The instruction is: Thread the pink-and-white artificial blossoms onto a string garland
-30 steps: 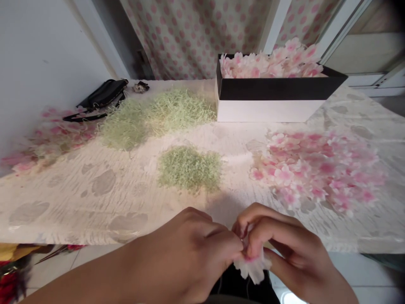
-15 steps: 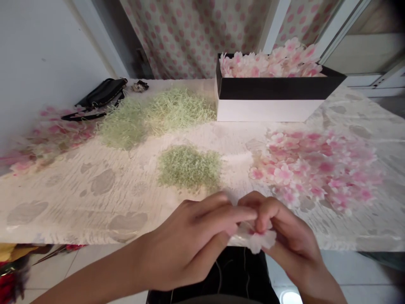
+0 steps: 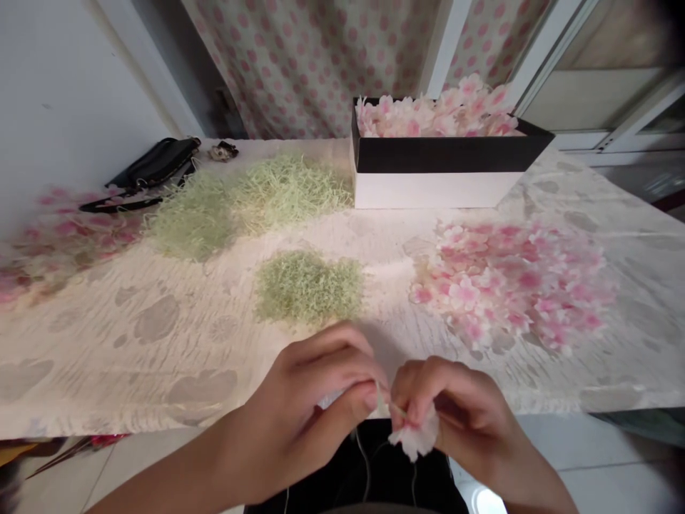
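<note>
Two bare hands work close together just past the near edge of the table, neither one spread. Directions below are read from the hands, with 12 o'clock straight ahead.

The left hand [image 3: 307,407] is curled, its thumb and forefinger pinching a thin pale strand [image 3: 386,397]. The right hand [image 3: 454,414] is also curled, its thumb and fingers pressed together on the top of a pale pink fabric blossom [image 3: 415,439]. The blossom sits directly under the right fingertips, and the strand runs between the two hands to it. A fine thread [image 3: 366,464] hangs down in front of dark clothing [image 3: 342,475] below the hands.

The table is covered by a white cloth [image 3: 107,357] with a grey leaf print. At 12 to 1 o'clock stands a black-and-white box [image 3: 433,189], heaped with pink blossoms [image 3: 428,118]. A loose pile of pink blossoms [image 3: 514,282] lies at 2 o'clock. Three heaps of pale green shredded fibre lie at 10 to 11 o'clock: one nearer heap [image 3: 307,289] and two farther heaps [image 3: 283,193] [image 3: 193,225]. Farther out at 10 o'clock are a black bag [image 3: 155,163] and a blurred spread of pink blossoms [image 3: 69,239].
</note>
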Demonstrator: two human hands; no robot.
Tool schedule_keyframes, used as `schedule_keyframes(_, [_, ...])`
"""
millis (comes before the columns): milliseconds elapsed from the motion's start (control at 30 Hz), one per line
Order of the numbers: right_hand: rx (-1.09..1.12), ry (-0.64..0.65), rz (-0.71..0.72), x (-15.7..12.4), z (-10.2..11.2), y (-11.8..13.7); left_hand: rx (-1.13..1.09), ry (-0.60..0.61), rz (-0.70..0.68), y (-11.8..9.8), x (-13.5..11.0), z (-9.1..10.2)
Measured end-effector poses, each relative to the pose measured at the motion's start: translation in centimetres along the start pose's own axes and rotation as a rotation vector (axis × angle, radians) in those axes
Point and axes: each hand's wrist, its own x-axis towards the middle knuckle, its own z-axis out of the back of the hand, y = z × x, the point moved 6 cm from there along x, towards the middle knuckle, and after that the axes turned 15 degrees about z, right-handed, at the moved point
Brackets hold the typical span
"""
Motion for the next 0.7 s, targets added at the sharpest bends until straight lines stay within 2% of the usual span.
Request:
schedule_keyframes(67, [-0.025, 0.075, -0.002, 0.1, -0.8, 0.1, -0.240, 0.072, 0.053, 0.4, 0.1, -0.6])
schedule_keyframes(167, [-0.048, 0.185, -0.023, 0.5, -1.7, 0.7, -0.794, 0.284, 0.152, 1.3, -0.1, -2.3])
schedule_keyframes(233, [-0.180, 0.225, -0.021, 1.0, -1.0, 1.6, -0.984, 0.318, 0.198, 1.9, -0.5, -3.0])
schedule_keyframes(300, [-0.537, 0.161, 0.034, 2.0, 1.3, 2.7, -0.954, 0.271, 0.248, 2.6, -1.1, -3.0])
schedule_keyframes(367, [-1.054, 0.059, 0.134, 3.1, 4.3, 4.2, -0.819, 0.229, 0.296, 2.9, -1.7, -2.6])
schedule_keyframes(400, [-1.276, 0.061, 0.152, 3.6, 5.4, 4.5, -0.729, 0.221, 0.322, 2.9, -1.9, -2.5])
schedule_keyframes(433, [-1.434, 0.156, 0.127, 4.1, 6.0, 4.1, -0.633, 0.214, 0.346, 2.8, -2.1, -2.4])
schedule_keyframes(533, [-1.608, 0.413, 0.020, 5.1, 7.2, 2.2, -0.389, 0.154, 0.380, 2.3, -2.1, -2.1])
schedule_keyframes(633, [-1.652, 0.447, 0.011, 5.8, 7.3, 1.4, -0.353, 0.090, 0.414, 2.2, -1.8, -2.2])
schedule_keyframes(700, [-1.613, 0.400, 0.042, 6.2, 7.2, 1.5, -0.384, 0.081, 0.504, 2.8, -1.8, -2.5])
